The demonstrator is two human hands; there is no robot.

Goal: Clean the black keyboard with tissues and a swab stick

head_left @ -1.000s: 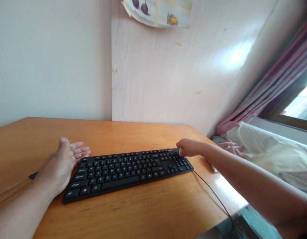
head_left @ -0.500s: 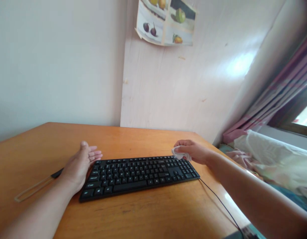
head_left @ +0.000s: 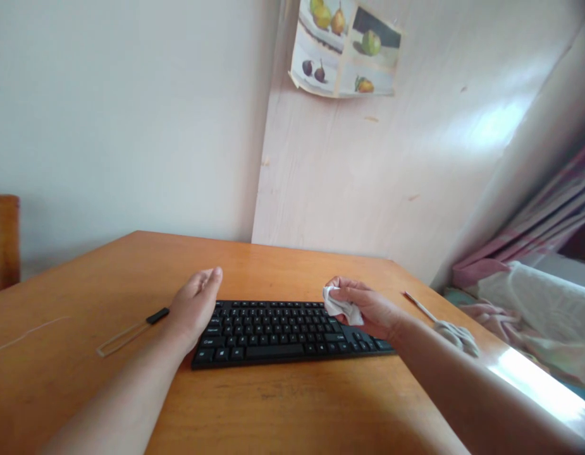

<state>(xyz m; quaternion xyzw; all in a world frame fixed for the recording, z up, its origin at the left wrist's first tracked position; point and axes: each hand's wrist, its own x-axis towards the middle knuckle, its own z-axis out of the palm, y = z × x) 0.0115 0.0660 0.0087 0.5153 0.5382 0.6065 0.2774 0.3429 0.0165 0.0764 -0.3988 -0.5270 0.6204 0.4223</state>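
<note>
A black keyboard (head_left: 273, 335) lies flat on the wooden table, in front of me. My right hand (head_left: 363, 306) is closed on a crumpled white tissue (head_left: 339, 308), over the keyboard's right part. That arm and hand hide some of its keys. At the keyboard's left end is my left hand (head_left: 195, 306), its thumb up and the fingers curled in, partly hidden behind the hand. I see nothing in it; whether it touches the keyboard I cannot tell. Just left of it lies a thin pale loop with a black end piece (head_left: 157, 316).
The wooden table (head_left: 273, 411) meets the wall at the back. Right of my right arm lie a slim stick (head_left: 420, 305) and a grey bundle (head_left: 457, 337). A pale string (head_left: 31, 330) is at far left, a wooden chair (head_left: 5, 240) beyond. Cloth (head_left: 534, 297) is piled at right.
The view has turned left, so everything sits farther right. My left hand's outstretched fingers have curled in. My right hand, still with the tissue, has come left across the keyboard.
</note>
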